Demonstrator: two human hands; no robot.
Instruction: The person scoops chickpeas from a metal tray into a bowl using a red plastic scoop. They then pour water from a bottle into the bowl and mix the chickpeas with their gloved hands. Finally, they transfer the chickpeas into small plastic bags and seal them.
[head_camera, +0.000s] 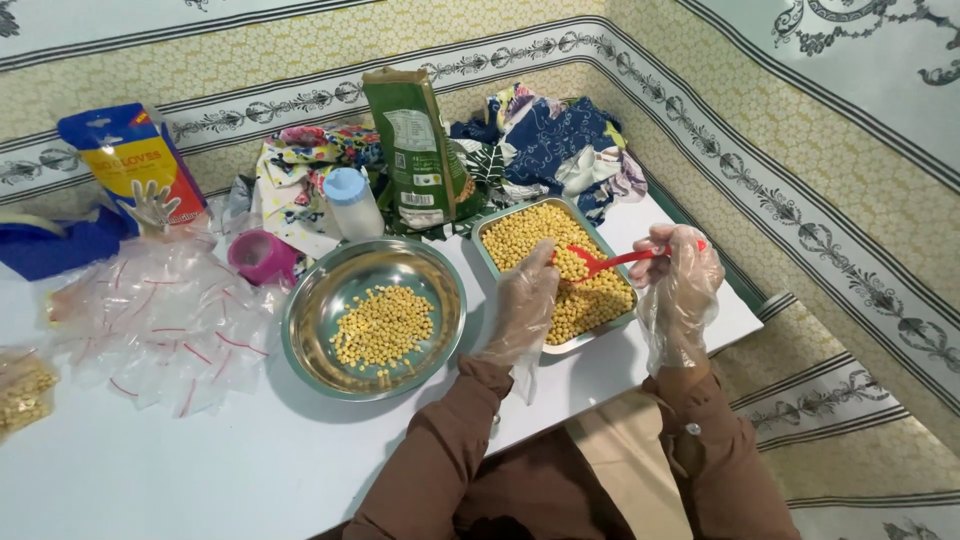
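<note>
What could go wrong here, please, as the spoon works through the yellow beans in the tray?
1. The red spoon, held in the right hand, is heaped, so beans may roll onto the table.
2. The rectangular tray sits near the table's edge, so a push could slide it off.
3. The left hand wears a loose plastic glove, which may snag.

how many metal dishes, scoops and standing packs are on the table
Metal dishes: 2, round bowl and tray
Red scoops: 1, scoop in the right hand
Standing packs: 2, green pack and blue-yellow pack
Total: 5
</note>
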